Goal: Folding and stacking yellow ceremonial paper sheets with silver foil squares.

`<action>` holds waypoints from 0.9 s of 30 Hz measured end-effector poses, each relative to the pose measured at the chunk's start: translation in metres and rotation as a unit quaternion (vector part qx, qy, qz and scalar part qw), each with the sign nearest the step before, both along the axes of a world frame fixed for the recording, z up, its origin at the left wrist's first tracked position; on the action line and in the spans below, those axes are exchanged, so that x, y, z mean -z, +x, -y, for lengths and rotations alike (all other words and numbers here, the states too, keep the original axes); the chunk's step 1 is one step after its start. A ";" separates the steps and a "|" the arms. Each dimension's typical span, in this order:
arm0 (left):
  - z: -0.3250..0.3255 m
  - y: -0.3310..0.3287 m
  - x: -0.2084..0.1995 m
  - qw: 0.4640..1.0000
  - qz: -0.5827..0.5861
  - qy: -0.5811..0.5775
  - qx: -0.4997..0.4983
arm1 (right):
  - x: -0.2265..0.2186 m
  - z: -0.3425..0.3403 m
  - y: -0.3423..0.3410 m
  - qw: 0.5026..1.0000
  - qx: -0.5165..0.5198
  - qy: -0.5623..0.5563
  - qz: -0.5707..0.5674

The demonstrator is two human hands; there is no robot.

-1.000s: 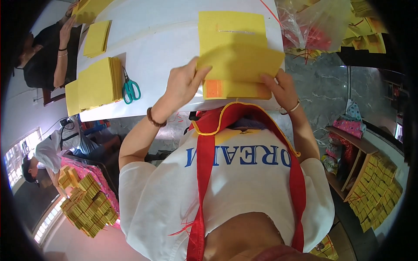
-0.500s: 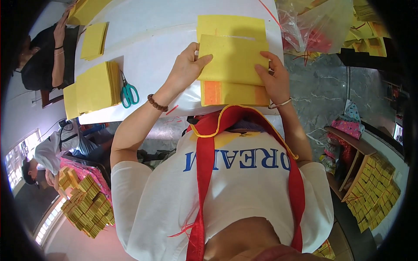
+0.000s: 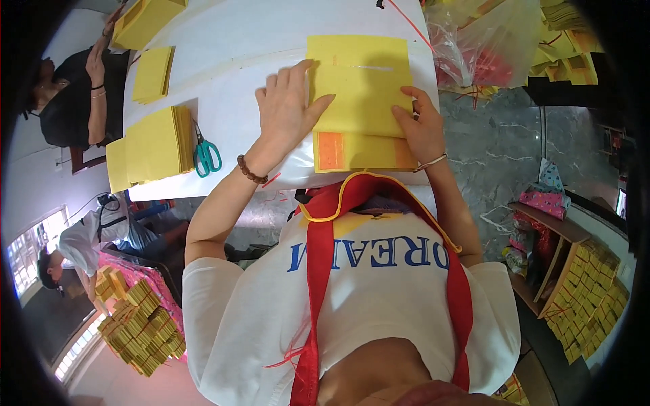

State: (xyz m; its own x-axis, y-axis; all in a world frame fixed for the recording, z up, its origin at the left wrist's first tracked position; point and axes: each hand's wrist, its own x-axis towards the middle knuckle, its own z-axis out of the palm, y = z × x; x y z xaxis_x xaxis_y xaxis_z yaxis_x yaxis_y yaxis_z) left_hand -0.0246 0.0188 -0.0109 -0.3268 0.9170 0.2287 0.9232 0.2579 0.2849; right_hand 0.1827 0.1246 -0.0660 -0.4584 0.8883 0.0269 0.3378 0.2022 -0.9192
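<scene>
A yellow paper sheet (image 3: pixel 355 101) lies over a stack of yellow paper (image 3: pixel 376 150) at the table's near edge; an orange patch (image 3: pixel 330 151) shows on the part below the sheet. By the sheet's left edge, my left hand (image 3: pixel 286 105) is open, fingers spread, with its thumb reaching over the paper. My right hand (image 3: pixel 423 125) has curled fingers at the right edge, the thumb on top of the paper and the fingers along its side. Whatever lies beneath those fingers is hidden.
Left on the white table (image 3: pixel 244 68) are teal-handled scissors (image 3: pixel 206 157) and yellow paper stacks (image 3: pixel 159 145). A clear plastic bag (image 3: pixel 474 44) stands at the far right. One co-worker (image 3: pixel 81 101) is at the far left, another (image 3: pixel 84 243) beside bundled yellow paper (image 3: pixel 142 325).
My left hand has let go of the sheet's left edge and spread its fingers. The sheet, raised before, has come down flatter on the stack. My right hand stays at the right edge.
</scene>
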 end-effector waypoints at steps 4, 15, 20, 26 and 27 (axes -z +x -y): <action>-0.013 0.020 -0.005 0.989 -0.033 0.092 0.109 | 0.001 0.001 0.001 1.000 0.005 -0.001 0.010; -0.012 0.041 0.029 0.979 0.024 0.016 0.203 | -0.042 0.022 0.013 0.979 -0.017 0.163 0.123; -0.019 0.039 0.028 0.978 0.030 0.002 0.208 | -0.033 0.039 0.030 0.851 -0.274 0.390 0.219; -0.017 0.029 0.032 0.982 0.018 0.055 0.179 | -0.026 0.047 0.026 0.867 -0.260 0.359 0.226; -0.016 0.028 0.036 0.978 0.062 0.058 0.192 | -0.023 0.049 0.028 0.865 -0.257 0.352 0.247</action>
State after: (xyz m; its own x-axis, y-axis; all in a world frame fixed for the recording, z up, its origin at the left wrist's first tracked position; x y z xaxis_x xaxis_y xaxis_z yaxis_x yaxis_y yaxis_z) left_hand 0.0037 0.0353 -0.0465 0.0055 0.9476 0.3193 0.9024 -0.1423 0.4067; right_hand 0.2107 0.0761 -0.0434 -0.8981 0.4068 0.1670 0.3537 0.8939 -0.2755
